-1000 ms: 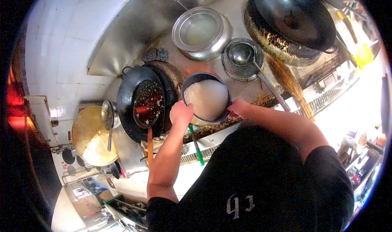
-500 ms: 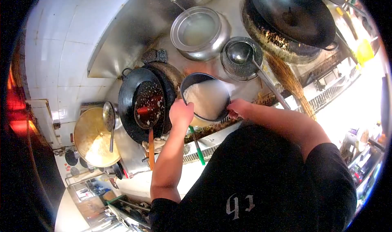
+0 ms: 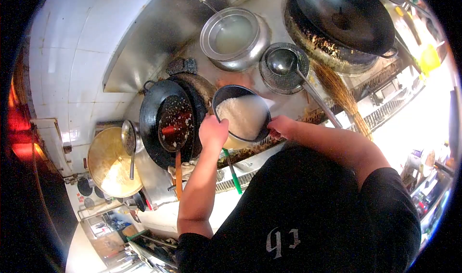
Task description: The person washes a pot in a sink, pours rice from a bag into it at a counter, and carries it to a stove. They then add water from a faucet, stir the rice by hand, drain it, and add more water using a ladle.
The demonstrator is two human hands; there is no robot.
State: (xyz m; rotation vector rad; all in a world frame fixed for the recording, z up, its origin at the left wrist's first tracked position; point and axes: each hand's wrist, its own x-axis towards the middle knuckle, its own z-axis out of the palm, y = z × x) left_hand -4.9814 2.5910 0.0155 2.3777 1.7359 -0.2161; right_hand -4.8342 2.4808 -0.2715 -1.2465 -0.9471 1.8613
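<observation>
A dark round bowl (image 3: 241,113) with pale, grainy food inside is held over the stove's front part, a little tilted. My left hand (image 3: 213,131) grips its left rim, fingers closed. On the right rim my right hand (image 3: 282,127) is closed in the same way. Left of the bowl lies a black wok (image 3: 153,124), with a strainer (image 3: 175,124) resting in it; white bits and a red gleam show in the strainer. The strainer's wooden handle (image 3: 178,177) passes just left of my left forearm.
Behind the bowl are a steel pot (image 3: 236,61) of cloudy liquid and a ladle (image 3: 283,62) on a mesh strainer. A large wok (image 3: 344,20) and a bamboo brush (image 3: 339,92) lie to the right. A wide yellowish basin (image 3: 107,169) stands left; a green-handled tool (image 3: 235,181) lies near the front.
</observation>
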